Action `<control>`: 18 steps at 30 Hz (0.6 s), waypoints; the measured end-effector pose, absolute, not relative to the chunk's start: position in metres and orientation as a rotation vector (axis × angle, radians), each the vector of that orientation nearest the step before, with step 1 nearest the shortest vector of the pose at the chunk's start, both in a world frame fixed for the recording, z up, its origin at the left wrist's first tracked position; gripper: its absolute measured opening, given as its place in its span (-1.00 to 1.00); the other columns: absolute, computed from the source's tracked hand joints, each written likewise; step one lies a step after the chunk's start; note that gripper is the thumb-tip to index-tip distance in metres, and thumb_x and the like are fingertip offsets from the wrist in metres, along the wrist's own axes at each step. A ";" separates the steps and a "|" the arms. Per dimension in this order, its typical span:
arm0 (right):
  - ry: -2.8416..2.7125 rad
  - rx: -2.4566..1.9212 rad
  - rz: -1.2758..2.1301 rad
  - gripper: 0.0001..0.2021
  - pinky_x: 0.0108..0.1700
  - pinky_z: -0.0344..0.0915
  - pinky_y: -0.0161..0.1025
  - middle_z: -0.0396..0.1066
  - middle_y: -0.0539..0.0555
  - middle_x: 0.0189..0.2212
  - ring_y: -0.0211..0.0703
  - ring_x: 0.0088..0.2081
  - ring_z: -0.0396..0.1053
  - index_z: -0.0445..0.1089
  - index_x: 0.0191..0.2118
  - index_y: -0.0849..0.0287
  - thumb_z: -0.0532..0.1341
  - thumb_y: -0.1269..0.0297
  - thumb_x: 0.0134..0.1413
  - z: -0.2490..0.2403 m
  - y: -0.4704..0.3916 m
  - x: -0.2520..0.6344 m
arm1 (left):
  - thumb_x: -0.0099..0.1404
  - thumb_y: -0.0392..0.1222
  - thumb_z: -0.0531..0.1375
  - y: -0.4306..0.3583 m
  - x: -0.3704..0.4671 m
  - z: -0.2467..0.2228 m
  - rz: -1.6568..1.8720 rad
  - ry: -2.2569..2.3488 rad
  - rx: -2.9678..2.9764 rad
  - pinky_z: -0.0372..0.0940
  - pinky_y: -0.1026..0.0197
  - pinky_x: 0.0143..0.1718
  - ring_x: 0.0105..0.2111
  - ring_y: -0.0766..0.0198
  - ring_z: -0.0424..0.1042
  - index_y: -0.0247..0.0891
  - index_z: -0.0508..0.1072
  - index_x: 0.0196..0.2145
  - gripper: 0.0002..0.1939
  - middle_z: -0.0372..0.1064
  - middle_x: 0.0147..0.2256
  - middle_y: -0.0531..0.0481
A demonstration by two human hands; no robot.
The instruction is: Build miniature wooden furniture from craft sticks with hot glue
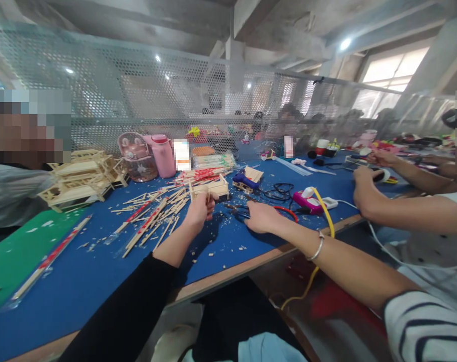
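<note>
My left hand [200,210] is raised a little over the blue table, its fingers closed on a small model of pale wood strips [218,188]. Part of the model is hidden behind the fingers. To the right, my right hand [264,218] is low over the table with its fingers around dark-handled pliers [236,209], jaws pointing left. A red curved handle [287,211] shows just beyond that hand. Behind the pliers lies a blue glue gun [245,179] beside another small wooden piece [254,174]. Loose wooden sticks [164,216] are scattered left of my left hand.
Larger wooden models [83,176] stand at left near a person. A pink bottle [162,156] and a clear bag stand at the back, before a perforated metal screen [145,95]. A pink power strip [309,201] with a yellow cable [325,208] lies right, near a co-worker's arms.
</note>
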State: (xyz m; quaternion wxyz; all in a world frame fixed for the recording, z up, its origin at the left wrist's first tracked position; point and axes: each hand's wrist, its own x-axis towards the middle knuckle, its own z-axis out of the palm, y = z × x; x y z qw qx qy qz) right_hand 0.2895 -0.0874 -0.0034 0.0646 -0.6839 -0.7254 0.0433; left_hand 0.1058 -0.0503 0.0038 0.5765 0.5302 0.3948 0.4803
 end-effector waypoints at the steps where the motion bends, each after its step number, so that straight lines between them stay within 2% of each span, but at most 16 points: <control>1: -2.172 -2.045 0.122 -0.44 -0.17 0.25 -0.04 0.40 0.36 -0.12 0.19 -0.11 0.38 0.25 -0.02 0.27 0.14 -0.09 -0.03 -0.005 -0.088 0.286 | 0.18 -0.05 0.02 -0.049 0.104 0.005 1.128 0.902 1.228 -0.18 0.40 -0.72 -0.72 0.47 -0.17 -0.26 0.32 -0.43 -0.77 -0.17 -0.66 0.20; 3: -2.112 -1.997 0.076 -0.19 -0.08 0.21 0.04 0.34 0.40 -0.04 0.26 -0.03 0.32 0.20 0.06 0.29 0.14 -0.30 -0.17 -0.007 -0.089 0.280 | 0.14 -0.15 0.02 -0.049 0.102 0.004 1.105 0.876 1.261 -0.09 0.39 -0.71 -0.70 0.45 -0.09 -0.29 0.36 -0.30 -0.77 -0.10 -0.65 0.19; 5: -2.067 -1.884 0.041 -0.11 -0.01 0.16 0.04 0.28 0.39 0.03 0.23 0.04 0.25 0.16 0.13 0.28 0.16 -0.32 -0.21 -0.004 -0.087 0.278 | 0.11 -0.20 0.04 -0.050 0.105 0.000 1.072 0.867 1.372 0.00 0.37 -0.67 -0.68 0.43 0.01 -0.32 0.36 -0.17 -0.68 0.00 -0.64 0.18; 7: -2.032 -1.679 0.073 -0.31 0.01 0.16 -0.06 0.33 0.29 0.01 0.07 0.01 0.29 0.23 0.11 0.23 0.13 -0.19 -0.04 0.001 -0.082 0.279 | 0.12 -0.22 0.06 -0.051 0.108 -0.004 1.055 0.843 1.521 0.07 0.35 -0.60 -0.64 0.41 0.10 -0.34 0.28 0.01 -0.54 0.13 -0.62 0.16; 9: -1.981 -1.446 0.216 -0.55 -0.07 0.21 -0.20 0.45 0.16 -0.14 -0.11 -0.13 0.37 0.37 -0.03 0.19 0.06 -0.02 0.12 0.007 -0.072 0.279 | 0.17 -0.20 0.08 -0.053 0.111 -0.008 1.069 0.818 1.670 0.13 0.33 -0.52 -0.59 0.40 0.17 -0.34 0.11 0.17 -0.40 0.24 -0.56 0.13; 11: -1.924 -1.256 0.435 -0.65 -0.17 0.25 -0.28 0.50 0.08 -0.29 -0.19 -0.26 0.41 0.45 -0.18 0.20 0.08 0.06 0.12 0.011 -0.059 0.277 | 0.22 -0.16 0.07 -0.053 0.111 -0.010 1.088 0.825 1.797 0.17 0.30 -0.43 -0.53 0.38 0.23 -0.34 -0.07 0.26 -0.30 0.32 -0.51 0.08; 13: -1.902 -1.126 0.620 -0.70 -0.25 0.27 -0.32 0.50 0.04 -0.40 -0.22 -0.35 0.41 0.48 -0.29 0.23 0.15 0.10 0.05 0.012 -0.043 0.270 | 0.25 -0.15 0.05 -0.053 0.108 -0.009 1.083 0.880 1.915 0.19 0.27 -0.38 -0.49 0.35 0.28 -0.34 -0.16 0.29 -0.27 0.36 -0.47 0.05; 16: -1.846 -1.058 0.687 -0.77 -0.35 0.27 -0.36 0.47 0.02 -0.47 -0.27 -0.43 0.40 0.41 -0.40 0.25 0.16 0.17 0.05 0.010 -0.020 0.257 | 0.20 -0.17 0.10 -0.050 0.097 -0.003 1.118 1.105 2.073 0.19 0.26 -0.39 -0.52 0.35 0.29 -0.29 -0.07 0.27 -0.27 0.38 -0.45 0.06; 18: -1.731 -1.076 0.759 -0.79 -0.45 0.26 -0.40 0.44 0.01 -0.48 -0.31 -0.51 0.39 0.33 -0.35 0.22 0.08 0.19 0.12 0.005 -0.011 0.250 | 0.13 -0.21 0.13 -0.045 0.087 0.003 1.303 1.338 2.082 0.19 0.27 -0.40 -0.54 0.37 0.27 -0.27 0.09 0.21 -0.33 0.37 -0.43 0.07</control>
